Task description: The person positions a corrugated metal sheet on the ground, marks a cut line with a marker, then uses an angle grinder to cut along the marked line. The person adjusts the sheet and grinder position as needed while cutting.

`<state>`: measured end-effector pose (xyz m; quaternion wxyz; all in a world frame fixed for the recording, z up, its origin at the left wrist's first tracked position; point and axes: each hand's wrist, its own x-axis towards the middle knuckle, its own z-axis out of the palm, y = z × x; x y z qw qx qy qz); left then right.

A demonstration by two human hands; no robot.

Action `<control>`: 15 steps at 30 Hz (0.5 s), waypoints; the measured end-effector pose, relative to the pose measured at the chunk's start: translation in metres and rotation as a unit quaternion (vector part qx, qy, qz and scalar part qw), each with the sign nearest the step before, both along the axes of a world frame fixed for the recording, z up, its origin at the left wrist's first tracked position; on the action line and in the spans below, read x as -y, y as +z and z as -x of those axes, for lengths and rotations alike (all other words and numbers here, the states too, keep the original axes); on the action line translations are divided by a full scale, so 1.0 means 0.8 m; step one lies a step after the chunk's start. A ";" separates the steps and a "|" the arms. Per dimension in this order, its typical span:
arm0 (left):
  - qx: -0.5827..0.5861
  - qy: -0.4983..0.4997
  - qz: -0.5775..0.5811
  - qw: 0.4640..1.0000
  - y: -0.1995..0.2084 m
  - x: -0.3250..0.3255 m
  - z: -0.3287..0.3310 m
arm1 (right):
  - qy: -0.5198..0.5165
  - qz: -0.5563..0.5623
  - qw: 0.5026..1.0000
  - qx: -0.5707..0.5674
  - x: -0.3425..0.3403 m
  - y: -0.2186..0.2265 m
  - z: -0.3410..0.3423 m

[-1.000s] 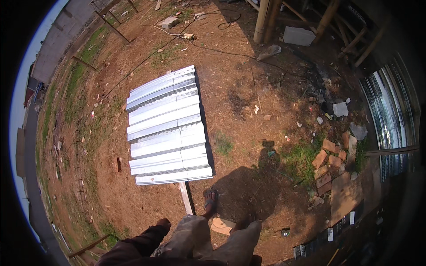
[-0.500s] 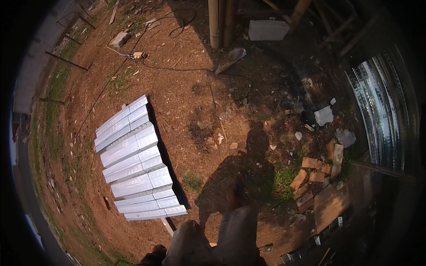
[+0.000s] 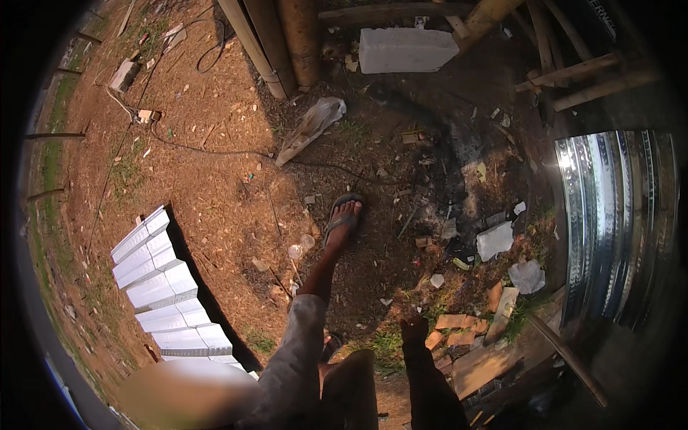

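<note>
My right hand [image 3: 414, 328] hangs low in the shade at the end of a dark arm. Its fingers look curled in, and no object shows in it. It is nearest to several broken orange bricks [image 3: 459, 322] on the ground, apart from them. No left hand can be made out; a blurred patch covers the lower left. A foot in a flip-flop [image 3: 342, 215] is planted ahead, below a grey trouser leg [image 3: 290, 358]. Corrugated metal sheeting [image 3: 166, 287] lies on the ground at the left.
Shiny corrugated sheets [image 3: 609, 222] stand at the right. Wooden posts [image 3: 276, 43] and a pale block [image 3: 408, 51] are at the top. A cable [image 3: 208, 151] crosses the ground near a crumpled plastic bag [image 3: 312, 129]. A wooden stick [image 3: 570, 360] slants at the lower right.
The view has moved forward and turned, so the metal sheeting sits farther left and lower. A foot now shows stepping ahead, and my right hand has come into view.
</note>
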<state>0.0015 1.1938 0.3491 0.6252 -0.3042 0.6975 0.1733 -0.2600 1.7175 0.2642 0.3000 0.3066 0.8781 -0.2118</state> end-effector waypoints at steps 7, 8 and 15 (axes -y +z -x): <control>-0.036 0.237 0.040 0.970 0.019 -0.035 0.175 | 0.255 -0.078 0.904 -0.333 -0.025 -0.256 0.574; -0.055 0.183 0.030 0.981 0.035 -0.049 0.190 | 0.281 -0.056 0.886 -0.364 -0.028 -0.277 0.658; 0.154 0.381 0.149 0.899 0.108 -0.178 0.184 | 0.446 -0.165 0.832 -0.286 0.038 -0.324 0.862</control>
